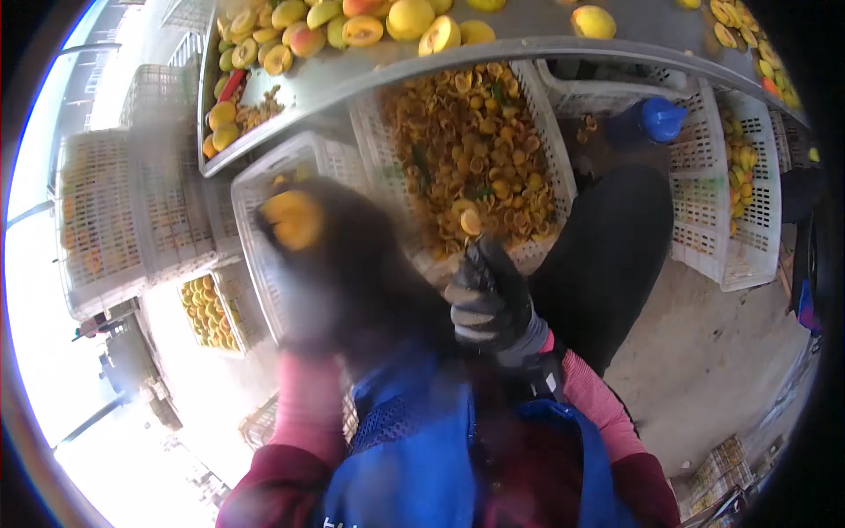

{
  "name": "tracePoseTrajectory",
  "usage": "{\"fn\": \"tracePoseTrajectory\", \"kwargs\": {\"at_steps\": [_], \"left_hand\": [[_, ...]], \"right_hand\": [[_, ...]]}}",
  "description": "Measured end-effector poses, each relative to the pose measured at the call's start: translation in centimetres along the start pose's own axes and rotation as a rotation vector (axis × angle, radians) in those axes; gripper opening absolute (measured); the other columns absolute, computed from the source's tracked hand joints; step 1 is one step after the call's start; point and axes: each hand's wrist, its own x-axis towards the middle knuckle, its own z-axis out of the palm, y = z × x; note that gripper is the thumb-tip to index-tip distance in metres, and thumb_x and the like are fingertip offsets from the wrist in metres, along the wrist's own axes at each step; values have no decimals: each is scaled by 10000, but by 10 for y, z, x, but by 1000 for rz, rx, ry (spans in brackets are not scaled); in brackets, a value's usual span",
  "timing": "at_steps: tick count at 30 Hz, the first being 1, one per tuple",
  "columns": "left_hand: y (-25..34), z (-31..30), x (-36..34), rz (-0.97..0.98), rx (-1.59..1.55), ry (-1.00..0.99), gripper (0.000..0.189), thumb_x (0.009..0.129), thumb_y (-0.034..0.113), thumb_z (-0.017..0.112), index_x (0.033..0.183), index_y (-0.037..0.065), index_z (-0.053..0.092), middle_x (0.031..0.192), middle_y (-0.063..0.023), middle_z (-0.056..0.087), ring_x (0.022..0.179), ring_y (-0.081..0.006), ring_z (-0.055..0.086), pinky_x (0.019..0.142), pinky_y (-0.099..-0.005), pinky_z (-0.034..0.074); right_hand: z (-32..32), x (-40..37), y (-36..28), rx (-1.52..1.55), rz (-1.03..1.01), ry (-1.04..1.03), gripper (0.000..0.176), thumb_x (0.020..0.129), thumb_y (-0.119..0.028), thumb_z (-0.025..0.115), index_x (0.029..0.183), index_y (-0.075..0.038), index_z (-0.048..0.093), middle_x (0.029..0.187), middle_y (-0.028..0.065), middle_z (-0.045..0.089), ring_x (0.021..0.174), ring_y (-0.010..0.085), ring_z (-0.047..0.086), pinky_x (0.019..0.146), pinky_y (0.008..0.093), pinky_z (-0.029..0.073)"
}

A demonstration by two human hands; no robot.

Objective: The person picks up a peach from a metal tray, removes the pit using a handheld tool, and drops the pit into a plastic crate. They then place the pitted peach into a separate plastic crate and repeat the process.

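Black-and-grey fabric is covering the person's gloved right hand [487, 299], whose fingers are curling inward in a clench near the middle of the view; what they are gripping is too dark to tell. A small, rounded, pale-orange piece of fruit [471, 221] is showing just beyond its fingertips, and whether it is touching them I cannot tell. The blurred, gloved left hand [304, 286] is appearing to grasp a cut, orange-yellow fruit half [296, 220], which is showing beside the near end of a white, slatted plastic crate [250, 224]. Between and beyond the hands, a second white plastic crate with perforated walls [552, 132] is holding a heap of brown-and-orange fruit scraps [480, 150]. Above it, a grey metal worktable with a raised edge [537, 25] is bearing whole and halved yellow-red fruits [409, 18], and a small red object [231, 86] is lying among those at its left corner. A bright-blue plastic vessel [660, 121] is standing right of the scraps, near a tall white lattice crate [748, 251] with yellow fruit inside. The person is wearing a blue apron [396, 458] over maroon clothing, with pink sleeves [304, 396] covering the forearms.
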Motion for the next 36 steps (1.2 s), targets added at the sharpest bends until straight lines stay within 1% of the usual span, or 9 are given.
{"fn": "tracePoseTrajectory", "kwargs": {"at_steps": [3, 5, 8, 17, 20, 25, 27, 30, 36], "left_hand": [[-22, -81, 59, 44, 1227, 180, 435, 891, 347, 572, 1127, -19, 557, 1052, -166, 600, 966, -247, 573, 840, -328, 458], [-15, -73, 75, 123, 1347, 254, 436, 855, 315, 630, 1130, -19, 566, 1030, -170, 622, 936, -241, 594, 805, -336, 472], [24, 13, 89, 230, 834, 77, 361, 841, 236, 652, 1096, -13, 596, 978, -147, 655, 889, -212, 629, 787, -317, 480], [-20, 130, 233, 502, 1072, -338, 528, 656, 279, 756, 1088, 65, 540, 1011, -174, 590, 897, -347, 589, 771, -413, 492], [-6, 121, 203, 305, 535, -344, 438, 682, 298, 759, 962, 36, 548, 728, -94, 606, 644, -216, 593, 619, -346, 484], [29, 113, 84, -52, 43, -607, 439, 755, 148, 679, 1127, -33, 529, 945, -98, 619, 884, -142, 578, 761, -284, 489], [35, 109, 52, -331, 45, -643, 430, 816, 151, 631, 1185, -34, 510, 974, -88, 614, 928, -145, 556, 817, -285, 462], [27, 109, 17, -293, -109, -481, 362, 920, 292, 490, 1086, -23, 553, 903, -84, 617, 827, -144, 582, 727, -266, 469], [12, 123, -18, -37, -54, -313, 375, 978, 299, 410, 1083, -29, 559, 926, -103, 621, 834, -151, 587, 753, -269, 467]], "right_hand": [[-7, 7, -5, -107, 34, -20, 516, 934, -559, 309, 932, -99, 543, 591, -27, 406, 449, 80, 370, 387, 245, 320], [-6, 15, -10, -174, 16, 114, 509, 935, -555, 316, 871, -105, 546, 564, -32, 390, 435, 83, 347, 383, 249, 302], [-3, 22, -15, -278, -61, 394, 503, 933, -552, 333, 814, -108, 538, 544, -35, 379, 415, 82, 335, 372, 244, 295], [-5, 22, -30, -603, -352, 849, 380, 934, -477, 426, 851, -122, 532, 540, -18, 432, 378, 91, 372, 354, 229, 308], [-14, 21, -29, -1019, -507, 919, 337, 947, -419, 432, 878, -104, 531, 593, -4, 479, 384, 98, 393, 353, 226, 313], [50, 36, -20, -982, -783, 631, 238, 958, -227, 437, 1064, -34, 528, 773, 72, 565, 422, 112, 446, 368, 250, 367], [59, 37, -21, -1164, -684, 694, 278, 898, -176, 503, 1120, -9, 514, 983, 150, 575, 750, 255, 554, 622, 341, 442], [37, 30, -17, -2030, -911, 676, 303, 872, -145, 534, 1132, 8, 507, 1000, 204, 595, 859, 341, 612, 722, 384, 481], [35, 24, 3, -1961, -912, 812, 295, 878, -175, 533, 1111, 6, 512, 894, 215, 609, 810, 388, 602, 703, 426, 471]]}}
